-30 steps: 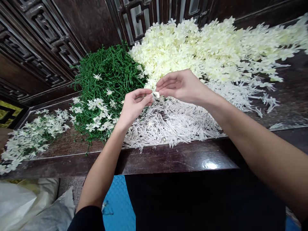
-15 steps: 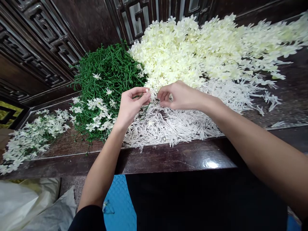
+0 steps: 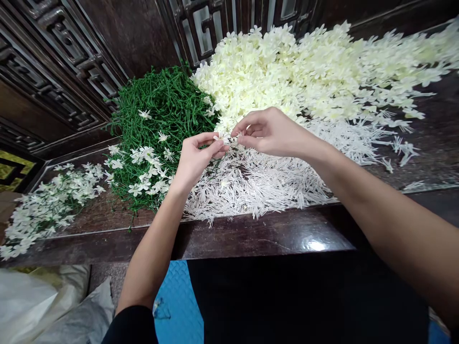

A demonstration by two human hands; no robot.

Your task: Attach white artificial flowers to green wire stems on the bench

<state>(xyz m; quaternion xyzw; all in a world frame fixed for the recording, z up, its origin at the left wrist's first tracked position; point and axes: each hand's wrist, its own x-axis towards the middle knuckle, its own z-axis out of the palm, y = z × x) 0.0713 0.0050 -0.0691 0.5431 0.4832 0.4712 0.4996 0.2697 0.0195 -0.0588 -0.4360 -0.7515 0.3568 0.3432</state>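
My left hand (image 3: 195, 157) pinches a small white artificial flower (image 3: 221, 138) between thumb and fingertips. My right hand (image 3: 272, 131) is closed in a pinch right beside it, its fingertips meeting the same flower piece. Both hands hover over a spread of thin white plastic stamen pieces (image 3: 258, 181) on the dark wooden table (image 3: 251, 236). A big heap of cream flower petals (image 3: 294, 71) lies just behind the hands.
A pile of green plastic stems (image 3: 161, 105) lies left of the hands, with some finished white flowers (image 3: 143, 165) on it. More finished flowers (image 3: 46, 205) lie at the far left. Carved dark wood panels (image 3: 60, 62) rise behind. White bags (image 3: 43, 306) sit on the floor.
My right hand dipped down to the white pieces and has come back up to my left hand's fingertips. My left hand stayed nearly in place, pinching throughout.
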